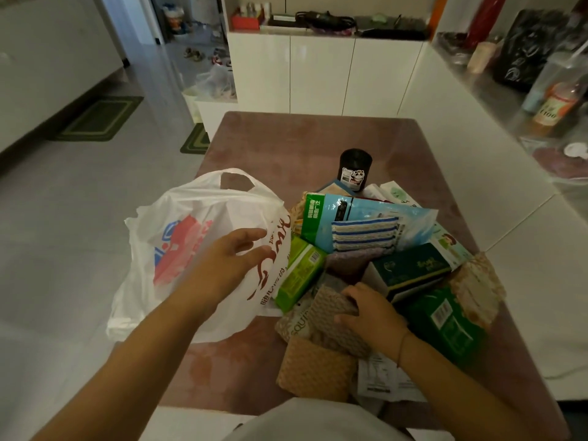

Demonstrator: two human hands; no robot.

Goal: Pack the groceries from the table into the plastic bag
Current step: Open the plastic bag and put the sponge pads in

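Note:
A white plastic bag (178, 249) with red and blue print lies on the left side of the mauve table (286, 144). My left hand (229, 262) hovers over the bag's right side with its fingers spread, holding nothing. A pile of groceries fills the table's right half: a green packet (299, 275), a blue-and-green cloth pack (356, 224), a dark green box (410, 272), a green carton (445, 326) and a black can (354, 168). My right hand (369, 316) grips a brown textured packet (334, 316) at the pile's near edge.
A tan waffle-patterned pack (315, 370) and a paper receipt (378, 377) lie near the table's front edge. White cabinets (318, 74) stand behind the table. A steel counter (509, 90) with bottles runs along the right. Tiled floor (63, 218) lies to the left.

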